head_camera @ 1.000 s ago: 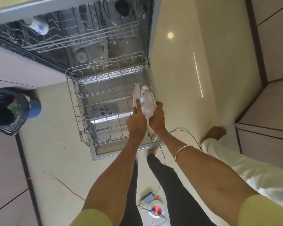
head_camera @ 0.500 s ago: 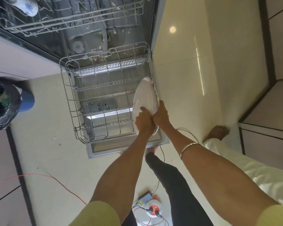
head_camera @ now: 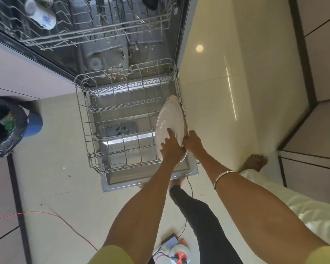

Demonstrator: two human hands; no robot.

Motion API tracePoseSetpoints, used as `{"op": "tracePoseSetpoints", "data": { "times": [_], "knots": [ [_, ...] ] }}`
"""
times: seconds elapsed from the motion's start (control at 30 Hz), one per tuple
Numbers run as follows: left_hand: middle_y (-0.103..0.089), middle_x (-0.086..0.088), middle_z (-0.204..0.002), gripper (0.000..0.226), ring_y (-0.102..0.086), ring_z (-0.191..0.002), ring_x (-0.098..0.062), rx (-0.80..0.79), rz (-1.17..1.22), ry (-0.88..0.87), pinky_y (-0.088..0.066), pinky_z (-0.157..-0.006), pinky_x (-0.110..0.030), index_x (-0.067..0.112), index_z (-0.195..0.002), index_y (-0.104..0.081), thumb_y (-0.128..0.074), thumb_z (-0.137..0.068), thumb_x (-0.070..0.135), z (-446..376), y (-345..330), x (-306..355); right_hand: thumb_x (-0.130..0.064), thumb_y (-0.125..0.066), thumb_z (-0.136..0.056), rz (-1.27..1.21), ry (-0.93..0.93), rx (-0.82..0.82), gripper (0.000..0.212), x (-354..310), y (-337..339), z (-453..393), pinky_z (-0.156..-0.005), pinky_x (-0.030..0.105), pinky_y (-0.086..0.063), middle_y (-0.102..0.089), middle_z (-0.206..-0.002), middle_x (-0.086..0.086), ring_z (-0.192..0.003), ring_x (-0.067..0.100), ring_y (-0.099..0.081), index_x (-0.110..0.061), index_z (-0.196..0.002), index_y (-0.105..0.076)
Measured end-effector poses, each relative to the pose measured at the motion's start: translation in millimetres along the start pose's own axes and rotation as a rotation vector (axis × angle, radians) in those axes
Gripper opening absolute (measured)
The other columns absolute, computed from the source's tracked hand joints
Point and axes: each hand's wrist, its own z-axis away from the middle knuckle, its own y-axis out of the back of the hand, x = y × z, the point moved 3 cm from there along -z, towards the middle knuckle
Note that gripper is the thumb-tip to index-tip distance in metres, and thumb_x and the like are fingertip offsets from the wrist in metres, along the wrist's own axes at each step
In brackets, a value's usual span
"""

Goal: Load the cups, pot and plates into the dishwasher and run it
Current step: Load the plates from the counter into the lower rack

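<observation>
The dishwasher stands open with its lower wire rack (head_camera: 88, 134) pulled out over the door. A white plate (head_camera: 171, 119) stands on edge at the rack's right side, its underside facing left; a second patterned rim (head_camera: 185, 113) shows just behind it. My left hand (head_camera: 171, 149) grips the plate's near edge, forefinger stretched along its back. My right hand (head_camera: 192, 141) holds the same near edge from the right. A white cup with blue flowers (head_camera: 41, 14) sits in the upper rack (head_camera: 95, 33).
A bin lined with a black bag (head_camera: 6, 126) stands on the floor at left. A red wire (head_camera: 46, 214) crosses the tiles; a small device with cables (head_camera: 177, 254) lies near my feet. Cabinets (head_camera: 312, 130) rise at right.
The plates have gone from tilted above the rack to standing lower at its right side. My left forefinger now lies along the plate's back. The view has shifted slightly.
</observation>
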Motion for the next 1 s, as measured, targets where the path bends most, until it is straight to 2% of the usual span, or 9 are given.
{"op": "tracePoseSetpoints", "data": {
  "times": [0.17, 0.3, 0.37, 0.43, 0.63, 0.87, 1.0],
  "knots": [
    [-0.053, -0.021, -0.138, 0.116, -0.061, -0.116, -0.037, -0.068, -0.036, -0.109, -0.052, -0.098, -0.046, 0.008, -0.156, 0.008, -0.073, -0.083, 0.048, 19.1, 8.6, -26.3, -0.010, -0.063, -0.089, 0.079, 0.016, 0.016, 0.060, 7.2, -1.5, 30.7, -0.099, 0.042, -0.047, -0.054, -0.132, 0.020, -0.119, 0.038, -0.056, -0.004, -0.141, -0.033],
    [-0.048, -0.020, -0.144, 0.103, -0.055, -0.124, -0.038, -0.047, -0.040, -0.114, -0.048, -0.102, -0.046, 0.006, -0.156, 0.006, -0.066, -0.091, 0.040, 45.4, 30.8, -29.8, -0.010, -0.070, -0.083, 0.153, -0.005, 0.041, 0.082, -0.6, 1.9, 56.9, -0.105, 0.046, -0.044, -0.046, -0.139, 0.021, -0.126, 0.040, -0.050, -0.005, -0.148, -0.020],
    [-0.046, -0.020, -0.144, 0.091, -0.052, -0.126, -0.039, -0.020, 0.000, -0.103, -0.048, -0.102, -0.048, 0.007, -0.157, -0.003, -0.062, -0.094, 0.033, 59.4, 49.1, -29.9, -0.011, -0.068, -0.085, 0.158, -0.010, 0.088, 0.085, -10.8, 6.6, 72.9, -0.106, 0.047, -0.043, -0.040, -0.142, 0.022, -0.128, 0.041, -0.047, -0.006, -0.151, -0.014],
    [-0.047, -0.020, -0.142, 0.075, -0.053, -0.124, -0.040, 0.036, 0.006, -0.119, -0.050, -0.100, -0.050, 0.007, -0.154, -0.016, -0.058, -0.095, 0.025, 76.1, 71.3, -29.2, -0.010, -0.064, -0.087, 0.167, 0.012, 0.130, 0.084, -23.9, 12.3, 91.6, -0.105, 0.047, -0.042, -0.036, -0.144, 0.022, -0.129, 0.042, -0.045, -0.007, -0.153, -0.012],
    [-0.049, -0.019, -0.140, 0.042, -0.050, -0.127, -0.035, 0.205, -0.124, -0.162, -0.045, -0.102, -0.044, -0.001, -0.140, -0.041, -0.048, -0.100, 0.011, 131.3, 146.9, -29.7, -0.007, -0.063, -0.085, 0.253, 0.177, 0.154, 0.065, -64.5, 26.2, 154.4, -0.100, 0.044, -0.046, -0.046, -0.135, 0.023, -0.122, 0.043, -0.052, -0.003, -0.143, -0.032],
    [-0.047, -0.025, -0.139, 0.036, -0.044, -0.130, -0.038, 0.280, -0.112, -0.203, -0.041, -0.108, -0.048, -0.009, -0.132, -0.047, -0.039, -0.101, 0.007, 200.7, 203.2, -39.3, -0.017, -0.054, -0.093, 0.544, 0.332, 0.072, 0.058, -104.0, 20.3, 221.4, -0.106, 0.041, -0.042, -0.046, -0.143, 0.020, -0.130, 0.035, -0.049, 0.001, -0.144, -0.034],
    [-0.051, -0.024, -0.130, 0.032, -0.046, -0.123, -0.037, 0.323, -0.064, -0.175, -0.043, -0.104, -0.046, -0.009, -0.126, -0.049, -0.038, -0.100, 0.006, 234.2, 214.9, -47.8, -0.015, -0.051, -0.095, 0.659, 0.380, 0.055, 0.043, -131.3, 10.0, 253.5, -0.103, 0.041, -0.044, -0.053, -0.138, 0.017, -0.127, 0.035, -0.051, -0.001, -0.135, -0.048]
  ]
}}
